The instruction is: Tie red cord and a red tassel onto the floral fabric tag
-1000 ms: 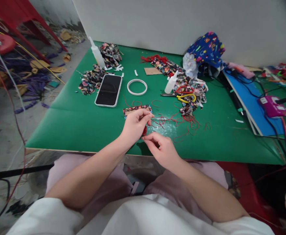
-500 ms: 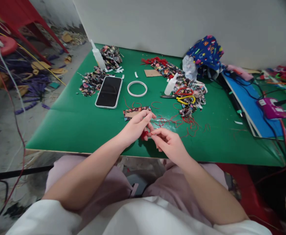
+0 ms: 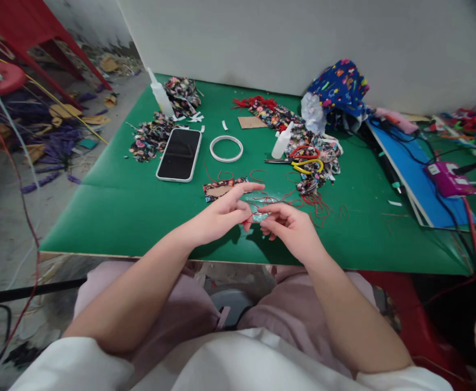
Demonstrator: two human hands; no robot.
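My left hand [image 3: 225,214] is closed in a pinch over the table's near side, its index finger stretched out to the right. A bit of red thread [image 3: 246,220] shows at its thumb and fingertips; most of it is hidden. Just to the right, my right hand [image 3: 292,225] pinches with thumb and index finger, and a thin red strand seems to run between the two hands. Beyond my left hand lies a floral fabric strip with a tan card centre [image 3: 219,190]. Loose red threads [image 3: 318,209] are tangled beyond and right of my right hand.
On the green table [image 3: 119,217] lie a phone [image 3: 179,155], a tape ring [image 3: 227,159], scissors [image 3: 311,165] and two white glue bottles [image 3: 282,142] [image 3: 161,96]. Floral scrap piles [image 3: 154,136] flank them. A blue folder [image 3: 408,174] and cables are at right.
The hands have drawn slightly apart, my right hand moving right. My left index finger has straightened out, and the red bunch seen at its fingertips is now mostly hidden.
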